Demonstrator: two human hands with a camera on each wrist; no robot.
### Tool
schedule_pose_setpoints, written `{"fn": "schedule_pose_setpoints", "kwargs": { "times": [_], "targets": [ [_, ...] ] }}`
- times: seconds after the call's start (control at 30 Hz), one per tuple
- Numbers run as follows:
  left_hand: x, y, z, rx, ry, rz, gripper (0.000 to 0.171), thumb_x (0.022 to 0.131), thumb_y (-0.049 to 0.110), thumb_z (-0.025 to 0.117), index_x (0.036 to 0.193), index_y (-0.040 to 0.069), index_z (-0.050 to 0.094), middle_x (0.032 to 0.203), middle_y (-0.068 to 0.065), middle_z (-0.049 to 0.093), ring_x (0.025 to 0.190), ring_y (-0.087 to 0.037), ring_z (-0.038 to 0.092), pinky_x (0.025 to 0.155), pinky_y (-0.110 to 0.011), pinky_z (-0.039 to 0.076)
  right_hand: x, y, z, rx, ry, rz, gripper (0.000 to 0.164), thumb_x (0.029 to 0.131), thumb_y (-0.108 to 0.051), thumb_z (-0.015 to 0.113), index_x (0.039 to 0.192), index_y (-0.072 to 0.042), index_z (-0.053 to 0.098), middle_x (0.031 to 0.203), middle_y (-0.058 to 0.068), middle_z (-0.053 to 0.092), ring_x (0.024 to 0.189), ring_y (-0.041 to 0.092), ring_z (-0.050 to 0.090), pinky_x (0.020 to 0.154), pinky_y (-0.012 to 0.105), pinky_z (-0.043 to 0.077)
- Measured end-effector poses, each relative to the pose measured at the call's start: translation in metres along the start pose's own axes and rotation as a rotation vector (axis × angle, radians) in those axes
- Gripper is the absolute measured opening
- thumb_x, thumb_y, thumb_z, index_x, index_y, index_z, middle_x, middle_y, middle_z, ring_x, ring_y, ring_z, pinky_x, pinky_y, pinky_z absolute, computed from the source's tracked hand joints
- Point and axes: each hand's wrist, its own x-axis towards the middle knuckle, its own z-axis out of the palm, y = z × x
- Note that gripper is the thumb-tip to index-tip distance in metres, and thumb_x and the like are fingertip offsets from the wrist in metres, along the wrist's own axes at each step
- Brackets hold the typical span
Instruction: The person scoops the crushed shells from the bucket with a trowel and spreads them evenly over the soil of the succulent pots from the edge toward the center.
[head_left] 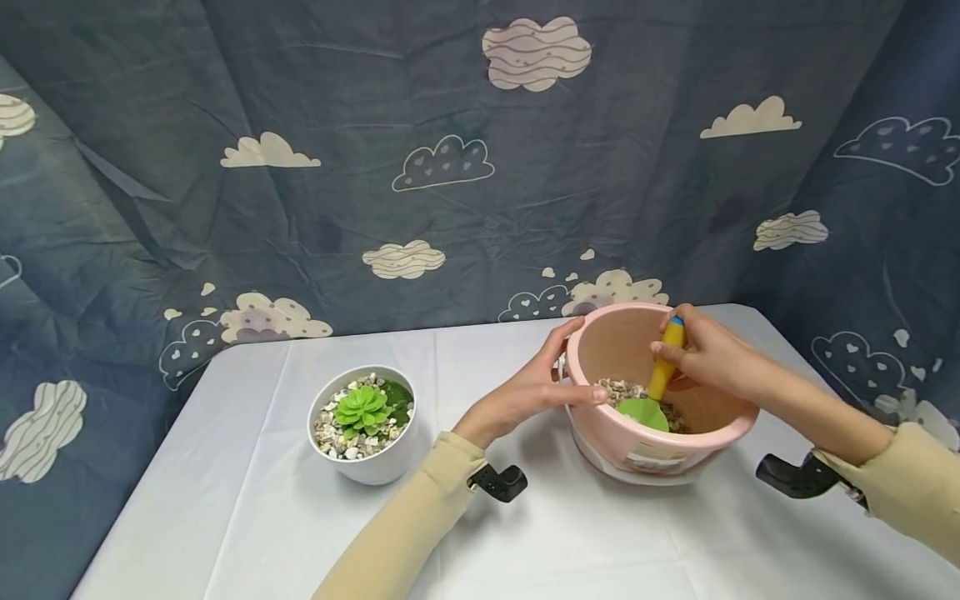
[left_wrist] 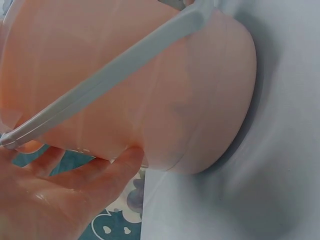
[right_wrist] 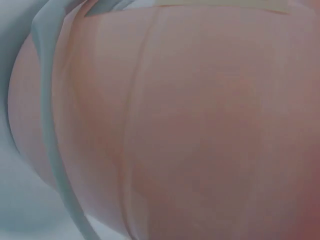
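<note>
A pink bucket (head_left: 615, 446) stands tilted on the table, its mouth facing the person, with small pebbles (head_left: 618, 389) inside. My left hand (head_left: 521, 390) grips its left side, thumb over the rim and fingers against the outer wall. In the left wrist view those fingers lie spread along the wall, near the pale bail handle (left_wrist: 110, 75). Inside the bucket, a toy shovel (head_left: 663, 371) has a yellow grip with a blue end and a green blade among the pebbles. My right hand (head_left: 712, 354) holds that grip from above. Only the bucket's outer wall (right_wrist: 200, 125) fills the right wrist view.
Left of the bucket stands a white pot (head_left: 375, 473) with a green succulent (head_left: 363, 408) amid pebbles and moss. A white cloth covers the table (head_left: 255, 500). Behind it hangs a dark curtain (head_left: 337, 217) printed with clouds.
</note>
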Motion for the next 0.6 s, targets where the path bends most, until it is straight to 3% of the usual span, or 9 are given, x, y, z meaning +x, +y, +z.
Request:
{"fn": "schedule_pose_setpoints", "kwargs": {
  "times": [0.37, 0.6],
  "targets": [
    [-0.0025, -0.0016, -0.0006, -0.016, 0.008, 0.002, 0.092, 0.078, 0.024, 0.079, 0.151, 0.041, 0.026, 0.151, 0.023, 0.025, 0.142, -0.014, 0.018, 0.113, -0.043, 0.018, 0.0099, 0.0016, 0.0024, 0.193, -0.024, 0.040, 0.035, 0.104, -0.010, 0.050, 0.124, 0.009, 0.027, 0.109, 0.028, 0.055, 0.086, 0.030, 0.067, 0.069, 0.045, 0.058],
    [-0.0020, -0.0002, -0.0010, -0.001, -0.001, 0.003, 0.091, 0.079, 0.024, 0.078, 0.152, 0.039, 0.026, 0.152, 0.022, 0.025, 0.142, -0.012, 0.019, 0.112, -0.045, 0.023, 0.0048, 0.0010, -0.0002, 0.244, 0.024, 0.049, 0.037, 0.104, -0.011, 0.048, 0.127, 0.008, 0.025, 0.113, 0.032, 0.054, 0.085, 0.030, 0.068, 0.069, 0.040, 0.059]
  ]
}}
